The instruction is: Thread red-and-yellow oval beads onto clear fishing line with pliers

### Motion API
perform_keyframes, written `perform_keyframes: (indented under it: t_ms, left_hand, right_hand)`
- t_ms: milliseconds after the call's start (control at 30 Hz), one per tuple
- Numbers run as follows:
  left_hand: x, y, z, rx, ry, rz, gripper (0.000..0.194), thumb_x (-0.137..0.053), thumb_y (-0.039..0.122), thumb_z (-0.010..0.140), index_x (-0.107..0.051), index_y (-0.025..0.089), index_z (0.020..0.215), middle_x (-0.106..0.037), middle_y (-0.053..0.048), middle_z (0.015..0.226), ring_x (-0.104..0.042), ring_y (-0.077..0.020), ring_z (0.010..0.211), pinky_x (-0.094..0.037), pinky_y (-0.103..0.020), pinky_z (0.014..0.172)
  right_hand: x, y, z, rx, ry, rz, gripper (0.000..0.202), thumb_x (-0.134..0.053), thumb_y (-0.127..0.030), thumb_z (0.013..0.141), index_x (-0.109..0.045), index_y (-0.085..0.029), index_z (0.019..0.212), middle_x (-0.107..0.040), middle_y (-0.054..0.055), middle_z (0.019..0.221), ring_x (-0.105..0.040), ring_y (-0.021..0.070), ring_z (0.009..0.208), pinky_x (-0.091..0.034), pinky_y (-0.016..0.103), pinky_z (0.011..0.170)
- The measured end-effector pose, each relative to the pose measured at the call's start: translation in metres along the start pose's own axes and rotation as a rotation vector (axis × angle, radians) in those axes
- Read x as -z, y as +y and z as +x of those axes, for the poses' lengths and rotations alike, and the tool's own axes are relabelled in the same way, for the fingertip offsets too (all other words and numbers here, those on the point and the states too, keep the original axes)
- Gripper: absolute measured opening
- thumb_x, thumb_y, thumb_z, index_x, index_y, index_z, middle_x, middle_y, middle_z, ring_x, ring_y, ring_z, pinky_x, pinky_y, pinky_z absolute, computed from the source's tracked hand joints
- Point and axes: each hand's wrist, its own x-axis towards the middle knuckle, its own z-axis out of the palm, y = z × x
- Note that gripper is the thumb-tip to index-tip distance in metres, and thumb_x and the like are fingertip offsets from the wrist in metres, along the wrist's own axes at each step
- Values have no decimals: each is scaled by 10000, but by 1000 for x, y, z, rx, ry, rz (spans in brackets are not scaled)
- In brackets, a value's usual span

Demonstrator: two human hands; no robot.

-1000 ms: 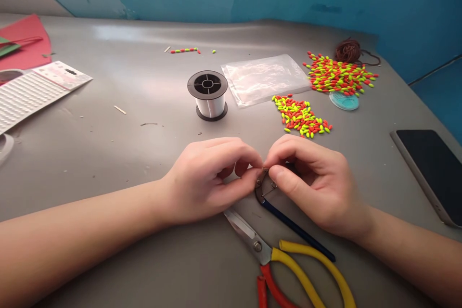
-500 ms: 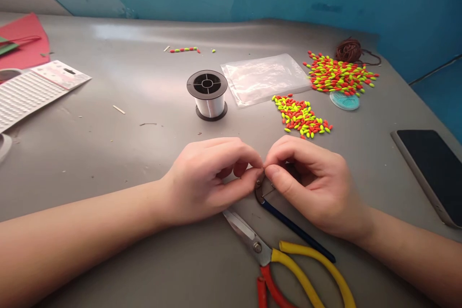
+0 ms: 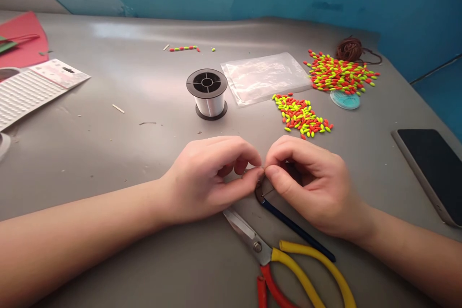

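Near the middle of the table my left hand [image 3: 214, 178] and my right hand [image 3: 317, 185] meet at the fingertips. Thumb and forefinger of the right are pinched together. The left forefinger curls just above its thumb, in a loose pinch. Whatever lies between the fingertips is too small and hidden to name. Under them rests a tool with a dark metal head and a dark blue handle [image 3: 298, 228], partly covered by my right hand. Scissors [image 3: 249, 236] with yellow and red handles lie just below, their blade tips beside my left hand.
Behind my hands stands a spool of clear line [image 3: 210, 106]. Red and yellow-green beads lie in a near pile [image 3: 301, 116] and a far pile [image 3: 341, 74]. A clear plastic bag [image 3: 265, 77], brown cord [image 3: 349, 49], phone [image 3: 429, 168] and white card [image 3: 39, 89] surround the work area.
My left forefinger has lifted slightly from its thumb. My right hand and the things on the table look the same.
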Motion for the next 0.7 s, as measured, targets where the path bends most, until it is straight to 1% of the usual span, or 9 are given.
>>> perform_keyframes:
  t_ms: [133, 233, 700]
  left_hand:
    - [0, 0, 0, -3, -27, 13, 63, -709, 116, 906, -687, 168, 880, -576, 58, 701, -472, -67, 611, -420, -193, 584]
    - [1, 1, 0, -18, -22, 7, 60, -702, 99, 914, -700, 147, 877, -551, 59, 692, -466, -60, 615, -418, -181, 593]
    - [1, 2, -1, -55, -2, 36, 97, -679, 69, 942, -755, 122, 916, -573, 50, 677, -473, -58, 605, -431, -169, 608]
  right_hand:
    - [0, 0, 0, 12, 5, -5, 151, -626, -92, 966, -636, -207, 869, -638, -3, 834, -581, 135, 756, -469, 287, 674]
    - [0, 1, 0, 13, 1, -6, 148, -627, -89, 962, -633, -205, 870, -635, -4, 832, -580, 133, 753, -470, 284, 675]
    - [-1, 1, 1, 5, 10, -9, 139, -625, -103, 966, -643, -200, 867, -644, 2, 834, -587, 135, 753, -478, 281, 666]
